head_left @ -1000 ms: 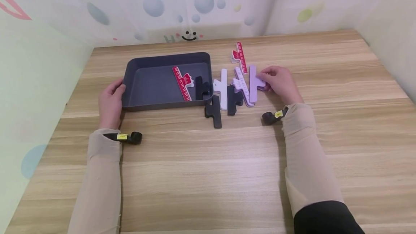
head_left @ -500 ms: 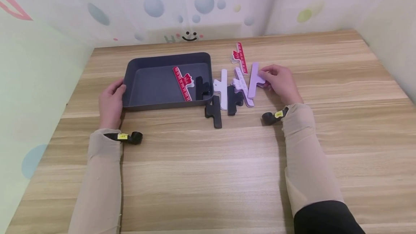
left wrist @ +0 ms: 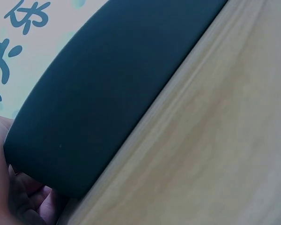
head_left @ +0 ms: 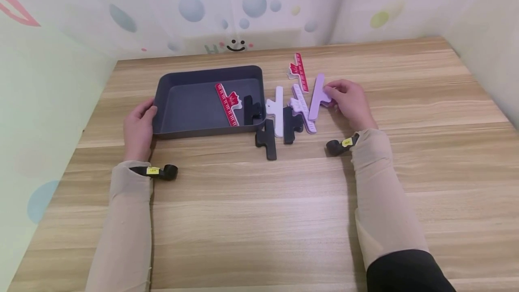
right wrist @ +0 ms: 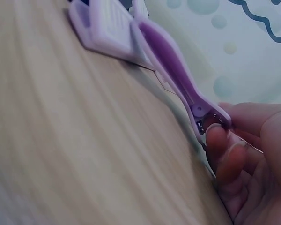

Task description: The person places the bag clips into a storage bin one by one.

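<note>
My left hand (head_left: 138, 130) grips the left end of a dark grey rectangular tray (head_left: 186, 102), thumb at the rim; the left wrist view shows fingers against the tray's outer wall (left wrist: 98, 103). In the tray lie a red piano-key clip (head_left: 226, 104) and a black clip (head_left: 248, 111). My right hand (head_left: 350, 105) pinches the handle of a plain purple clip (head_left: 317, 98). Seen from the right wrist, this purple clip (right wrist: 171, 61) tilts, its handle end between thumb and fingers. Close to its left is a lilac clip with a key pattern (head_left: 302, 106).
Right beside the tray lie a white clip (head_left: 279, 111) and two black clips, one nearer me (head_left: 268, 141) and one to its right (head_left: 289, 125). Another red clip (head_left: 300, 73) lies farther back. A printed wall sheet (head_left: 284, 17) rises behind the wooden table (head_left: 251, 220).
The purple clip in my right hand has swung from nearly straight to slanted, its far end moving right and away. My left hand and the tray have stayed put.
</note>
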Tool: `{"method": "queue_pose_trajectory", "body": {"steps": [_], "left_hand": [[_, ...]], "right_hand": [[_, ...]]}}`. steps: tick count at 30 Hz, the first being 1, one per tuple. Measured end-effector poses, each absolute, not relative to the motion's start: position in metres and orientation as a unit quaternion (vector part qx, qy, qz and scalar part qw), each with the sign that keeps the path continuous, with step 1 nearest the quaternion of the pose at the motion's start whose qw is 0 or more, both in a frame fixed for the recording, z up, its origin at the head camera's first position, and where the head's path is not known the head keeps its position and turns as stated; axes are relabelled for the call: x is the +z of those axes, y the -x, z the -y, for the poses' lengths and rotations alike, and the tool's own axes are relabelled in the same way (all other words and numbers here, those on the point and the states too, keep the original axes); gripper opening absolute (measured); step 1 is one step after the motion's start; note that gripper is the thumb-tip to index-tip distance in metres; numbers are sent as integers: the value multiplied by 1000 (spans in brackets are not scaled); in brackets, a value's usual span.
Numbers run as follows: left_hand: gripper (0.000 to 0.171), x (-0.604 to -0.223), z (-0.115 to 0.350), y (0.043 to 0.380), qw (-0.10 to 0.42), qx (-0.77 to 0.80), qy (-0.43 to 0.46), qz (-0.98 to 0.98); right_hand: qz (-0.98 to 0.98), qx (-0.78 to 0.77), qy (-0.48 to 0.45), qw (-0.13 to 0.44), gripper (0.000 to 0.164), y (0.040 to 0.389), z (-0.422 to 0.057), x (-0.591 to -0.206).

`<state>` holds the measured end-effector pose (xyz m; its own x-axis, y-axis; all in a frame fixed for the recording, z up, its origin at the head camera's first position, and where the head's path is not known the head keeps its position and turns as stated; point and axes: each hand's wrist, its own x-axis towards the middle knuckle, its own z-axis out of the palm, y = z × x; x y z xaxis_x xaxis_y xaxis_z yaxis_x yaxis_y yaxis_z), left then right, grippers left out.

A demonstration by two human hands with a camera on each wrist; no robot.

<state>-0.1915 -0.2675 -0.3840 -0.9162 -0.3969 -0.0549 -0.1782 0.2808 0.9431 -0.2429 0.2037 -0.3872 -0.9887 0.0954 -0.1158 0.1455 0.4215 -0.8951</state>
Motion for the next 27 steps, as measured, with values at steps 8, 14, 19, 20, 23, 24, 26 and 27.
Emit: {"method": "queue_pose_trajectory", "body": {"steps": [8,14,19,20,23,24,26,27], "left_hand": [[38,-384,268,192,96,-566,-182,799],[37,-384,268,192,95,-567,-181,798],[37,-385,268,192,97,-563,-179,801],[37,-385,268,192,97,-562,-178,802],[38,-385,268,192,97,-560,-178,803],[38,-385,268,192,98,-561,-178,803],[37,-385,268,192,99,-562,-179,802],[37,-385,268,192,100,-563,-179,801]], "right_hand": [[-823,-564,-76,-8,32,244,-202,-387],[-803,-590,-84,-20,30,244,-201,-385],[-782,-615,-98,-28,29,243,-197,-383],[-778,-620,-101,-28,29,244,-195,-382],[-770,-628,-106,-26,28,244,-190,-381],[-769,-630,-105,-25,28,245,-188,-381],[-766,-634,-100,-23,28,245,-185,-380],[-765,-636,-98,-23,28,245,-183,-380]]}}
